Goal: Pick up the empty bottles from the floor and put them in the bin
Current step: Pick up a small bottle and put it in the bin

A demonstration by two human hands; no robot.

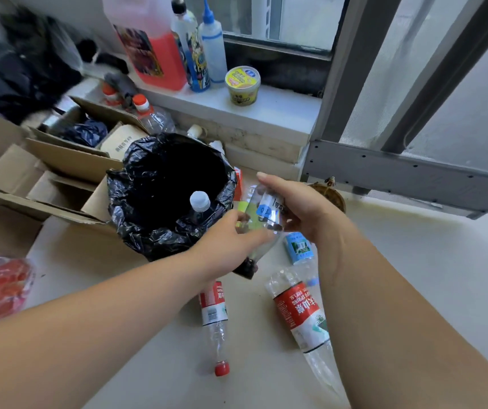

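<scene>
Pale floor (154,335) by a window is littered with bottles. One clear bottle (262,219) is clamped by both the left hand (231,246) and the right hand (298,206), just beside the black-lined bin (136,208). Next, it should be swung over the bin and dropped.

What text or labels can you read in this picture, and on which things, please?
"SPRING" and "1.5L", upside down: red label of the large bottle on the floor.
Other print on it: cannot read.
Small red-label bottle, held bottle, yellow tub, carton: print too blurred to read.
</scene>
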